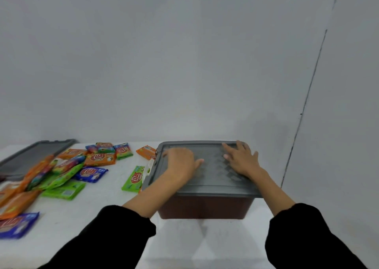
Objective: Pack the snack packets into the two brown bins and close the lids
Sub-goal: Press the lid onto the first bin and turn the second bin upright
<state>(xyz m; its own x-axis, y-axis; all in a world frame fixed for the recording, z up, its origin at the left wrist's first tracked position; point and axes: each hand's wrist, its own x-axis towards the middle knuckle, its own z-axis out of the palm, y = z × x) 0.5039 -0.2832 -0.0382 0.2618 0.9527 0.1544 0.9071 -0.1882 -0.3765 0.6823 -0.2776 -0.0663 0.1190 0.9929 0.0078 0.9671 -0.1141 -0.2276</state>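
I have both hands flat on the grey lid (207, 172) of the brown bin (205, 207), which sits at the right end of the white bench (98, 211). My left hand (181, 161) presses palm-down near the lid's left side, fingers spread, grasping nothing; my right hand (242, 159) lies open near the far right corner, also holding nothing. The bin's right side is close to the bench's right edge, and the wall (184, 63) stands just behind it. In front of the bin the bench is bare up to my black sleeves (123, 227).

The lid covers the bin, so I cannot see inside. A green packet (133, 179) lies just beside the bin's left wall, and an orange packet (146, 152) sits near its far left corner, partly hidden by the lid's rim. Further left, a loose heap of snack packets (67, 166) in orange, green and blue spreads to the frame edge, where some are cut off and blurred. A second grey lid (30, 158) lies behind the heap, partly under it.
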